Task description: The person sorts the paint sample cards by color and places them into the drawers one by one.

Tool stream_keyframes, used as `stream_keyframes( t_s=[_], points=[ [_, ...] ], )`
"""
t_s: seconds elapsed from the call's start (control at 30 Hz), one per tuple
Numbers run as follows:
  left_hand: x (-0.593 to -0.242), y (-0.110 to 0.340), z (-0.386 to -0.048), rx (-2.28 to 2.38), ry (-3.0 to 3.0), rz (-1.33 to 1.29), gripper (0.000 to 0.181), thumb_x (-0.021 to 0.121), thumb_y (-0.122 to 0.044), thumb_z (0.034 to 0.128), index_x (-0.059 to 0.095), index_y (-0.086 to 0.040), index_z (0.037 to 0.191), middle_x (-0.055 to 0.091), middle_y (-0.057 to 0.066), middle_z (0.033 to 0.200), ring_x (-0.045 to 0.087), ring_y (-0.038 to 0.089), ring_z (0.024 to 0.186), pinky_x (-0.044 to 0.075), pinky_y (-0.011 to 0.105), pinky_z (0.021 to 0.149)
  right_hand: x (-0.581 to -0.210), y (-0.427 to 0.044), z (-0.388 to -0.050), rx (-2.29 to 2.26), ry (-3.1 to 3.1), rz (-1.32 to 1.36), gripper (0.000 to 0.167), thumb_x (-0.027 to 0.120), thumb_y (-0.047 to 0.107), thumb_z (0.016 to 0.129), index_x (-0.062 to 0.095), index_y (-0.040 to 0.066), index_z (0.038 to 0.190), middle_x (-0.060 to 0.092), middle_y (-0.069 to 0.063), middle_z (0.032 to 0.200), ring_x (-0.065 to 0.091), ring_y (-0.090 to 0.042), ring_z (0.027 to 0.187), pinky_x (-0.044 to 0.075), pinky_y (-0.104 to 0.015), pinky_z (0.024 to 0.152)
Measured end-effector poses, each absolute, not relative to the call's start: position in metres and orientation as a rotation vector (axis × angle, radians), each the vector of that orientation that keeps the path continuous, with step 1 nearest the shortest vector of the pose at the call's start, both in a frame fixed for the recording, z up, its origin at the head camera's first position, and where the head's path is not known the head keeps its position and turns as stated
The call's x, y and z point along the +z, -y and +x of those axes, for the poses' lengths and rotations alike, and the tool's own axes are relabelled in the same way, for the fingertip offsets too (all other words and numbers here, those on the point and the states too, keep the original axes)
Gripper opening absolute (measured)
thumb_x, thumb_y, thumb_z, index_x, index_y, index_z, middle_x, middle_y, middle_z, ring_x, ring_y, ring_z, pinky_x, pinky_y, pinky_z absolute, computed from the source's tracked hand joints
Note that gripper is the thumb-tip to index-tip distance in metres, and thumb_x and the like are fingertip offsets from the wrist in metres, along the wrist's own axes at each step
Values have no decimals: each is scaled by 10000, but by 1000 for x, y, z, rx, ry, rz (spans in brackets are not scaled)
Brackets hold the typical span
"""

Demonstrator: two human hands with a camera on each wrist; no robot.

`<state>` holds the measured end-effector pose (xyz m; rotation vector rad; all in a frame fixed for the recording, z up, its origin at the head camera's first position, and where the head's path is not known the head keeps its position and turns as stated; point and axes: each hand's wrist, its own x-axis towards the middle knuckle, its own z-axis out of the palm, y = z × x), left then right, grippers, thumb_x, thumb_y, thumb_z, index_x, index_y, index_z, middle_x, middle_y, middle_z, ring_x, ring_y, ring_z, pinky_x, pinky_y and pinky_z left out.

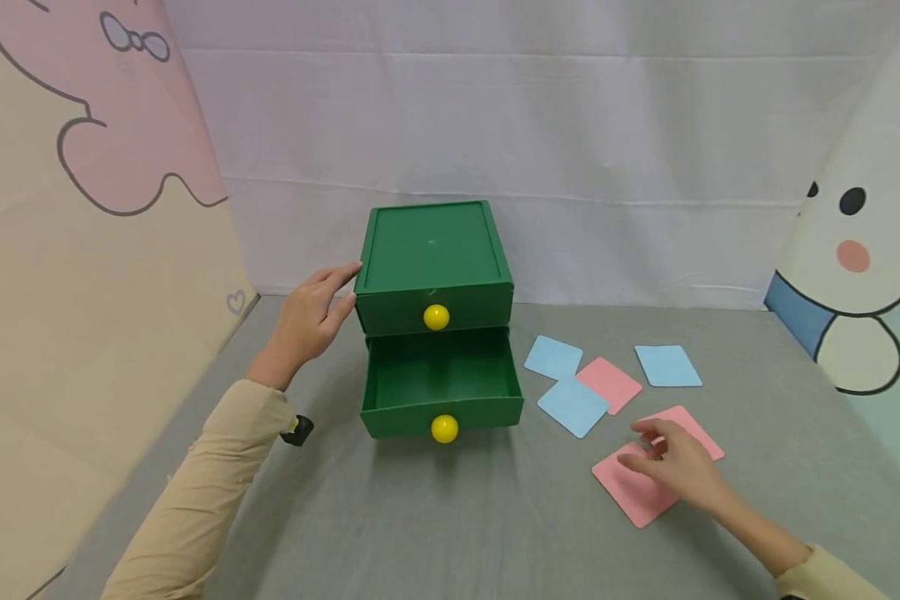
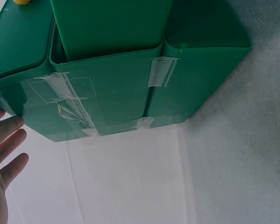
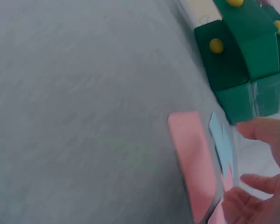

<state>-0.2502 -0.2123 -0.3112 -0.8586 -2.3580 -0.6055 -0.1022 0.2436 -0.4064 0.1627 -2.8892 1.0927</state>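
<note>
A green drawer cabinet (image 1: 435, 250) with yellow knobs stands on the grey table, and its middle drawer (image 1: 441, 375) is pulled out with nothing inside. My left hand (image 1: 307, 315) rests against the cabinet's upper left edge, fingers extended; the left wrist view shows those fingers (image 2: 11, 140) beside the green side wall. Over two pink cards, the nearer pink card (image 1: 630, 492) and the farther pink card (image 1: 693, 429), hovers my right hand (image 1: 678, 462). Its fingers are loosely bent and spread, holding nothing. In the right wrist view a gap shows between thumb and fingers.
Right of the cabinet lie a blue card (image 1: 553, 357), another blue card (image 1: 572, 408) overlapping a pink card (image 1: 611, 385), and a separate blue card (image 1: 667, 367). A white cloth (image 1: 570, 150) hangs behind. Printed panels border the table (image 1: 450, 525) on both sides.
</note>
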Motion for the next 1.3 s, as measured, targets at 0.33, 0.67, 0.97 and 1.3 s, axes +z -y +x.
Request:
stream_keyframes(
  t_s=[0.33, 0.67, 0.97, 1.3],
  points=[
    [-310, 212, -249, -616, 2359, -863, 430, 423, -244, 966, 457, -4, 1321, 520, 186, 1259, 462, 315, 1173, 401, 500, 909, -414, -258, -89, 725, 3149, 72, 801, 792, 398, 610, 511, -175, 1094, 529, -136, 892, 481, -183, 737, 421, -317, 626],
    [-310, 212, -249, -604, 2359, -868, 441, 417, -269, 968, 462, -2, 1317, 525, 184, 1256, 461, 318, 1172, 406, 497, 905, -415, -257, -88, 756, 3140, 107, 658, 829, 212, 565, 517, -161, 1007, 493, -81, 772, 441, -177, 688, 382, -290, 578],
    [-310, 212, -248, -608, 2357, -862, 438, 421, -262, 968, 460, -2, 1318, 523, 185, 1258, 459, 316, 1175, 408, 498, 901, -408, -275, -95, 1390, 3103, 157, 308, 565, -105, 763, 470, -149, 1053, 434, -87, 810, 424, -161, 693, 424, -230, 530],
    [-310, 213, -248, -601, 2359, -862, 436, 428, -259, 965, 459, -12, 1323, 524, 183, 1256, 467, 316, 1168, 410, 497, 905, -390, -280, -109, 1657, 3050, 374, 298, 416, -107, 830, 473, -151, 1119, 406, -87, 815, 444, -120, 664, 437, -234, 548]
  ],
)
